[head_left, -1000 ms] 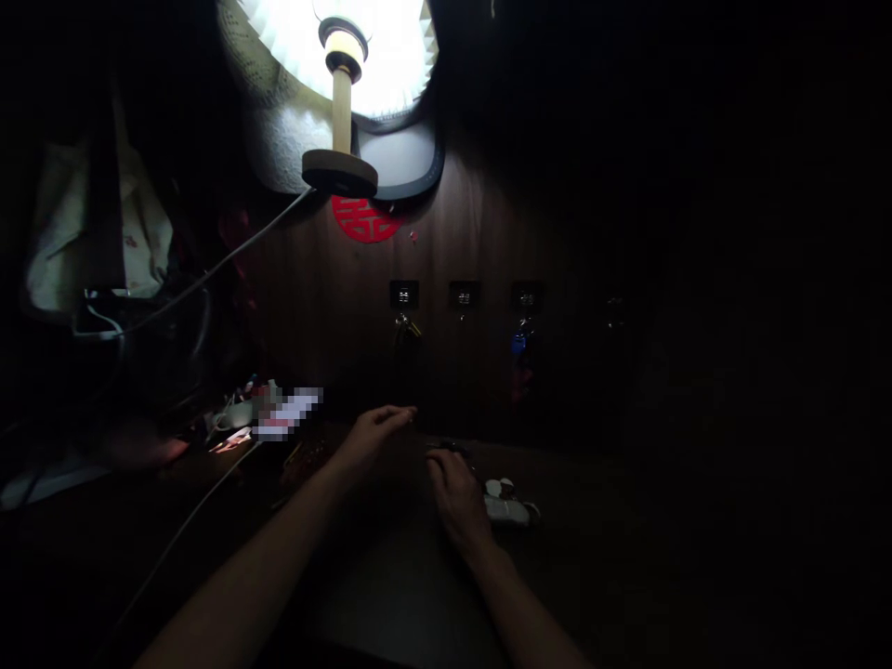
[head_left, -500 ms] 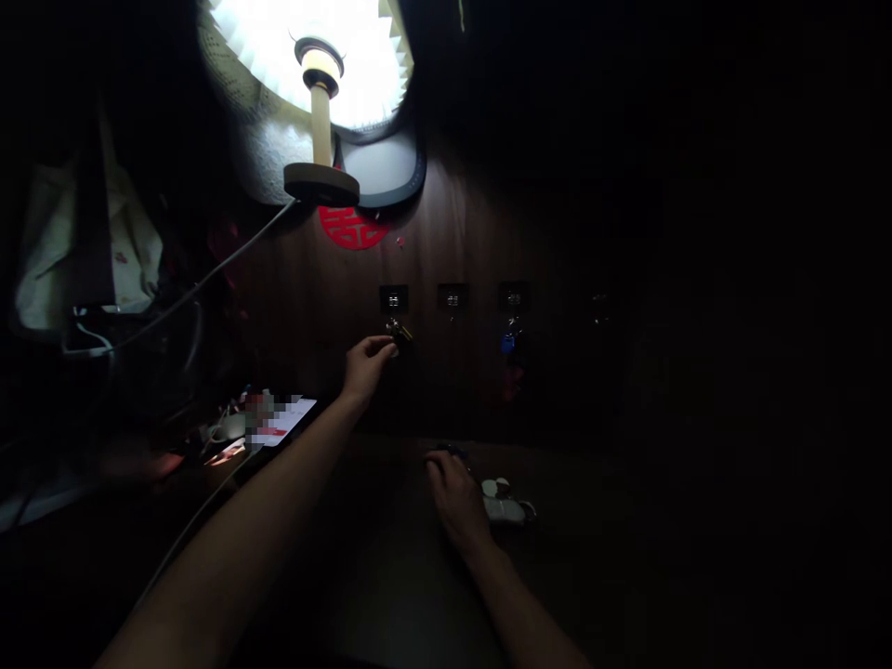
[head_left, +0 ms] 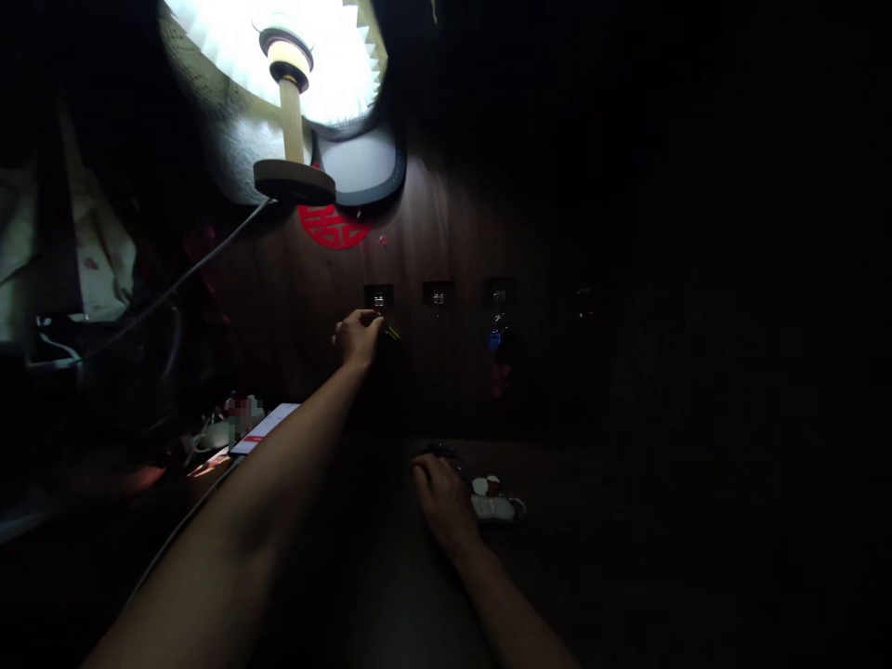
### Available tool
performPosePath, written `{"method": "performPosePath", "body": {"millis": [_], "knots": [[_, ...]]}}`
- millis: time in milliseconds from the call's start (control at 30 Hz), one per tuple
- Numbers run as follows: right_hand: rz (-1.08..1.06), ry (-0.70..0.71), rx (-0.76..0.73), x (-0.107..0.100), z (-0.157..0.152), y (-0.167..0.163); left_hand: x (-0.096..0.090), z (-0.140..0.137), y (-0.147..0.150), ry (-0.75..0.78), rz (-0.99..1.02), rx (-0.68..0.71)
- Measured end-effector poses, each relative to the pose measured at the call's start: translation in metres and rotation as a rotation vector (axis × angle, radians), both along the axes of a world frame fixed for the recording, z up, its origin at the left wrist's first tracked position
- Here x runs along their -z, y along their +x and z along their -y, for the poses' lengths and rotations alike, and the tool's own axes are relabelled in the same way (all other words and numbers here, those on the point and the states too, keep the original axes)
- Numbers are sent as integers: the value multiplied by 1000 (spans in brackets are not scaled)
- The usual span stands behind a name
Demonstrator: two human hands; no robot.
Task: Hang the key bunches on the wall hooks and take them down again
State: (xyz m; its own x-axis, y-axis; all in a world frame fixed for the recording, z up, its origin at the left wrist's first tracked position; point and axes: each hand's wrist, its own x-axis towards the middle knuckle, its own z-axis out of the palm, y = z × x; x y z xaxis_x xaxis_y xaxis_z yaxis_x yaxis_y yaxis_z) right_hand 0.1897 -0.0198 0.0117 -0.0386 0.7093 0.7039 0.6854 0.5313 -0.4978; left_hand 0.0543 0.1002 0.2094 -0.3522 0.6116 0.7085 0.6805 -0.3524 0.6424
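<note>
On the dark surface [head_left: 564, 483], near its far edge: right hand [head_left: 444, 502] with bent fingers by a small dark item [head_left: 440, 450], unclear if gripping; just to the right, a pale grey object [head_left: 493, 508]. Toward the surface's left, a lit phone [head_left: 261, 434], partly behind the left forearm [head_left: 279, 502]. At the upright panel [head_left: 456, 218], well apart: left hand [head_left: 358, 337], fingertips at a hanging bunch with a yellow strip [head_left: 391, 330], partly covering it under the leftmost hook [head_left: 379, 299], grip unclear. Under the third hook [head_left: 500, 295], a blue-tagged bunch [head_left: 494, 340]; above, a lit lamp [head_left: 291, 125] before a red cutout [head_left: 333, 228].

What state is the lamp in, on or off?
On: the lamp's shade glows bright white, lighting the brown panel nearby.
</note>
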Motion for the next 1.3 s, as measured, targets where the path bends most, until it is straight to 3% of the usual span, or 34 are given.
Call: {"method": "performPosePath", "body": {"millis": [300,533,733,933,1133,1300], "knots": [[27,-14,-13,0,1,1,-5,2,14,-140,-102,-160],[51,-36,5,1,0,1,17,8,19,-73,-41,-71],[53,-33,-14,2,-1,1,57,18,14,35,-13,-36],[70,-44,-3,4,-2,1,116,34,-1,99,8,46],[71,-47,-6,4,-2,0,178,61,-17,-5,-34,150],[70,-72,-8,5,-4,0,206,77,-37,-141,-161,220]]}}
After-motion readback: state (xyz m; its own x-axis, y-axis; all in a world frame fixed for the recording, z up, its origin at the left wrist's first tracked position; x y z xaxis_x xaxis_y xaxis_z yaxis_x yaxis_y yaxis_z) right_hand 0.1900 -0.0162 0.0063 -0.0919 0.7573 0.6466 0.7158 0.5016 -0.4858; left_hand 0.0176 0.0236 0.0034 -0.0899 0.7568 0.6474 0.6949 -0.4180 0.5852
